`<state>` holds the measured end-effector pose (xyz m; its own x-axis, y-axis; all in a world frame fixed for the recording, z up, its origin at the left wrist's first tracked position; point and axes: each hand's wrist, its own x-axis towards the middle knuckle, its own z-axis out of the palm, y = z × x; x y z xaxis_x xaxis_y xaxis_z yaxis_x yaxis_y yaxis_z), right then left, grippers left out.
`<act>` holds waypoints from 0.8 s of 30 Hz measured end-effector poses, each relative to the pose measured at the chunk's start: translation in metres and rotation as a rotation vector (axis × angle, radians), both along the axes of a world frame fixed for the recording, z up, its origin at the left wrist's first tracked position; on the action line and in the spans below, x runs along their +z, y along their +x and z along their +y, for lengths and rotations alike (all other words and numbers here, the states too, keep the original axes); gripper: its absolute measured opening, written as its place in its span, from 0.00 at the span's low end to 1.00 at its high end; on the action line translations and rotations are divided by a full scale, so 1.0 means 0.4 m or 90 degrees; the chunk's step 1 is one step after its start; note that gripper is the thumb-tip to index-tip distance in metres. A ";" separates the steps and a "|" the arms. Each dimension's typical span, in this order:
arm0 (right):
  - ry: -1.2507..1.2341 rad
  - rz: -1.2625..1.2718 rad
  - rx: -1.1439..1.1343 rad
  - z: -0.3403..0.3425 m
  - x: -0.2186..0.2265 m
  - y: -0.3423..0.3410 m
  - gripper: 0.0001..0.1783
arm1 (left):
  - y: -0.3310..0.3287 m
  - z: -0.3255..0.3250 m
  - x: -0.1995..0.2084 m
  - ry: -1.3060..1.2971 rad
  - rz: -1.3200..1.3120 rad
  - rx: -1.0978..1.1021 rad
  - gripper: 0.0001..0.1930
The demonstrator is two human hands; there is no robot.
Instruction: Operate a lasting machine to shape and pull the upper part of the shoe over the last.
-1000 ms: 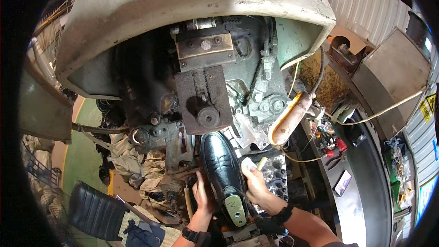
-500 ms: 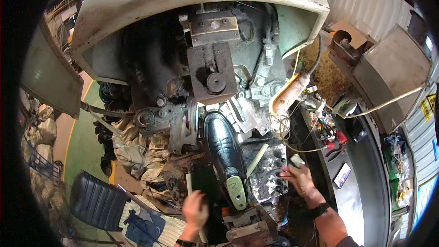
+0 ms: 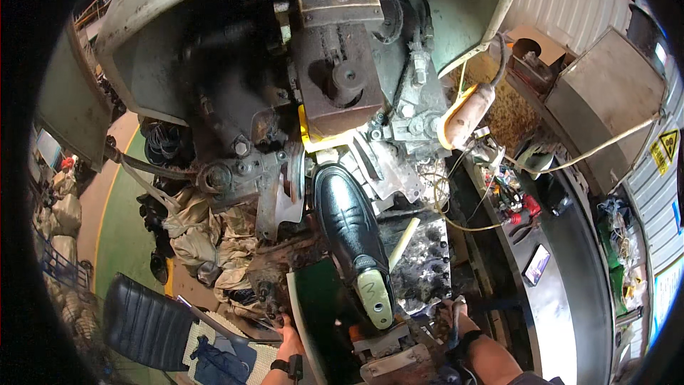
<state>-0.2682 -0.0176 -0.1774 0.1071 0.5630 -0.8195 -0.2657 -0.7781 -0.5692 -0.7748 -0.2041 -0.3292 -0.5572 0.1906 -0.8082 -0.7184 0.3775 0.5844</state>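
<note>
A black leather shoe [image 3: 347, 217] sits on a pale green last [image 3: 375, 299], toe toward the machine, in the middle of the view. Low on the left, my left hand [image 3: 288, 339] is beside a dark machine fitting [image 3: 269, 296]; its fingers are partly hidden, and I cannot tell whether it grips anything. My right hand [image 3: 459, 319] is low on the right, by the corner of a worn metal plate [image 3: 422, 271]. Its fingers are curled, with a small pale bit at the tips that is too small to name. Neither hand touches the shoe.
A dark press block [image 3: 338, 93] hangs above the toe, under a pale hood [image 3: 491, 0]. A pale strip [image 3: 404, 244] lies on the metal plate. At right, a bench [image 3: 545, 314] bears a phone [image 3: 536, 265] and red-handled tool [image 3: 529, 207]. A black chair [image 3: 146, 321] stands left.
My right hand has moved down and left from beside the metal plate, where it held a small pale block. My left hand has moved down and left. The view has shifted slightly.
</note>
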 end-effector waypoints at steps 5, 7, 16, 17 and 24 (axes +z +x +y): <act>0.036 0.174 0.156 0.019 -0.024 0.126 0.20 | 0.004 -0.060 0.215 -0.054 0.089 -0.109 0.39; 0.018 -0.038 0.010 0.015 -0.006 0.191 0.27 | 0.060 -0.063 0.397 -0.146 0.609 -0.147 0.25; 0.218 -0.010 -0.015 0.065 0.180 0.143 0.17 | 0.359 0.120 0.661 0.053 0.614 -0.776 0.32; 0.227 -0.006 -0.023 0.063 0.210 0.130 0.19 | 0.355 0.123 0.640 0.065 0.568 -0.791 0.33; 0.349 0.027 -0.055 0.032 0.380 0.040 0.18 | 0.392 0.040 0.677 0.110 0.413 -0.545 0.36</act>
